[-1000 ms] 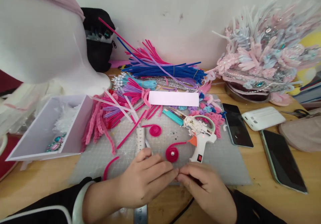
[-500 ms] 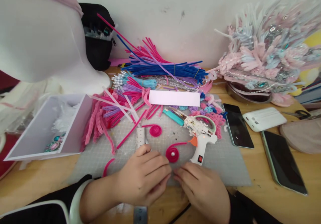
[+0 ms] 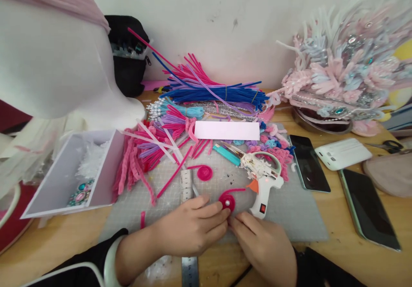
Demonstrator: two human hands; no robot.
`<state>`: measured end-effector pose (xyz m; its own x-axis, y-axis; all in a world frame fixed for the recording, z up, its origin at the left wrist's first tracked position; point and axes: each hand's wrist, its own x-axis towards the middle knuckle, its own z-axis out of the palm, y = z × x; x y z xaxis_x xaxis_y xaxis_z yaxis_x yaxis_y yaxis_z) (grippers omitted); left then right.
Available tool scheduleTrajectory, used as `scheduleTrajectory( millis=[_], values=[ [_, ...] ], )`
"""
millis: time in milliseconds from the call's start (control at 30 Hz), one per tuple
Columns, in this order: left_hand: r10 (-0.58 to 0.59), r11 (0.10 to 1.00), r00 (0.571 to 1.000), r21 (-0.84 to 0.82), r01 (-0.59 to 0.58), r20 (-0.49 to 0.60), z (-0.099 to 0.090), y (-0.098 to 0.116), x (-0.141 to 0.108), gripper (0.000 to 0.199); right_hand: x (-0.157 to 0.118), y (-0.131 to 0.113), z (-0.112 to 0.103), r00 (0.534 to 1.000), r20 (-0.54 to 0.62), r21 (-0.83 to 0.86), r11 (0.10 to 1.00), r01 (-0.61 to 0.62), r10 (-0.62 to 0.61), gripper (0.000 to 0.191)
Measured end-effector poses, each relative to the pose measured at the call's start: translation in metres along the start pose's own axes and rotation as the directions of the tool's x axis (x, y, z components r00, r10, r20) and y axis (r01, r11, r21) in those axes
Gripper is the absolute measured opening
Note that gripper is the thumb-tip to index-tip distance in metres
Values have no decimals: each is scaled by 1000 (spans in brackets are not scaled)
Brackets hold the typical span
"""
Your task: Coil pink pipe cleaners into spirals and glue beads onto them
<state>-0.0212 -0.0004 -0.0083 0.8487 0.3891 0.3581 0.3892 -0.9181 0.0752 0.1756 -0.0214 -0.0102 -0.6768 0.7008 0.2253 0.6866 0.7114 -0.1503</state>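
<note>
My left hand is closed, its fingers pressed together over a metal ruler. Its fingertips overlap the lower edge of a magenta pipe-cleaner spiral with a white bead at its centre; whether they touch it I cannot tell. Fingertip to fingertip with it, my right hand is pinched; anything between the fingers is hidden. A white glue gun lies just beyond my right hand. Farther up the grey cutting mat rests a second magenta spiral, without a bead.
Bundled pipe cleaners lie along the wall, behind a white strip. On the left stand a lilac box and a white mannequin form. Phones, a power bank and a decorated pastel headpiece occupy the right.
The whole view has shifted slightly right and down. My left hand has turned flatter, and its fingertips now overlap the beaded spiral's lower edge. The right hand stays pinched beside it.
</note>
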Motion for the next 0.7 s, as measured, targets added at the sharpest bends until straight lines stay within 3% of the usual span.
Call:
scheduleTrajectory(
  millis=[100,167,267,333,500,700],
  values=[
    [-51,998,997,-46,48,-50,-2,0,0,16,0,-1,-1,1000,-3,49,999,12,-12,20],
    [-186,980,979,-88,179,-80,-5,-5,1,14,0,-2,-1,1000,-22,94,996,-1,3,20],
    [-464,886,885,-42,462,-43,-10,-21,2,12,0,-2,-1,998,-39,164,986,-44,51,20],
    [-542,840,840,17,542,-3,-11,-33,3,14,-2,0,-2,998,6,236,970,-56,57,19],
    [-466,885,884,36,465,41,-6,-44,-3,19,-7,6,-11,994,109,467,882,-65,16,18],
    [-491,871,870,59,488,49,0,-46,-7,20,-4,7,-13,992,114,513,852,-106,55,19]
  ],
)
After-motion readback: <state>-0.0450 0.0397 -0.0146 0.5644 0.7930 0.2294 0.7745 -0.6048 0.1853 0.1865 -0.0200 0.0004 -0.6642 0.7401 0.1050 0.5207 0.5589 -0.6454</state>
